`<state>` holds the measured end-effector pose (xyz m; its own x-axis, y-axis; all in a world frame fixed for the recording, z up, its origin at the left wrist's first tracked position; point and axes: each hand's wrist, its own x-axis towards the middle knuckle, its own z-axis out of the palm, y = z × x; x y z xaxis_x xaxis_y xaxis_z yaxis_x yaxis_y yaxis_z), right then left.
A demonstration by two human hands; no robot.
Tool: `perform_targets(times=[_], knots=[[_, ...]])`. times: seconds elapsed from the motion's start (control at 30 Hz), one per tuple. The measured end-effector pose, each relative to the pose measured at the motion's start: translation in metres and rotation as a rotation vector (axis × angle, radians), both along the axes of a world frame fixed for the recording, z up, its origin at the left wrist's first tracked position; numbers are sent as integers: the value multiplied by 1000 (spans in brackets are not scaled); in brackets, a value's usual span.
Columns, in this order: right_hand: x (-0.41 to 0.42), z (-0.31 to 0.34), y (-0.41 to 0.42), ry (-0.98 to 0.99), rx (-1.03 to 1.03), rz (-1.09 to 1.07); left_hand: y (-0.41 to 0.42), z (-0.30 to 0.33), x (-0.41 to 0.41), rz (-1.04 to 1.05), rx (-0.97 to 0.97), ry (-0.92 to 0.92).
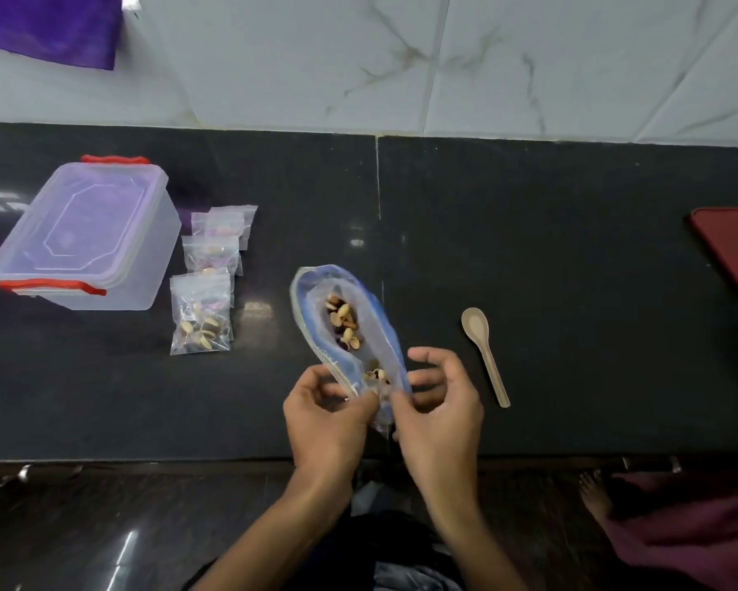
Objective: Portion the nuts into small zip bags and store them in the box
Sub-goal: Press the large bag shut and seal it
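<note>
Black polished stone makes up the bench, and at its near edge both hands work on a small clear zip bag. The left hand has its fingers curled in, pinching the bag's left side, while the right hand pinches the right side between thumb and forefinger, its other fingers loosely bent above. Just behind the hands, and partly overlapped by them, lies a large blue-tinted zip bag, mouth gaping, with mixed nuts inside. A beige spoon rests on the bench to the right, bowl pointing away. To the left, three filled small bags lie in a loose row, just beside a translucent box with red clasps and its lid on. A dark red lid sits at the far right edge, and purple cloth hangs at the upper left against the marbled wall.
</note>
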<state>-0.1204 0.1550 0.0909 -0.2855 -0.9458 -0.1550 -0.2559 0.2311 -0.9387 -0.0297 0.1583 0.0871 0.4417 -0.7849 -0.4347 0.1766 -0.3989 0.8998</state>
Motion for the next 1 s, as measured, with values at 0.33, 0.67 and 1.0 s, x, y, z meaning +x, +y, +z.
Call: perform_targets(times=[0.33, 0.67, 1.0], knots=[[-11, 14, 4, -248, 201, 150, 6, 18, 19, -238, -154, -163], [-33, 16, -47, -197, 235, 66, -40, 22, 48, -243, -58, -216], [-17, 31, -146, -258, 565, 593, -128, 37, 65, -764, 79, -343]])
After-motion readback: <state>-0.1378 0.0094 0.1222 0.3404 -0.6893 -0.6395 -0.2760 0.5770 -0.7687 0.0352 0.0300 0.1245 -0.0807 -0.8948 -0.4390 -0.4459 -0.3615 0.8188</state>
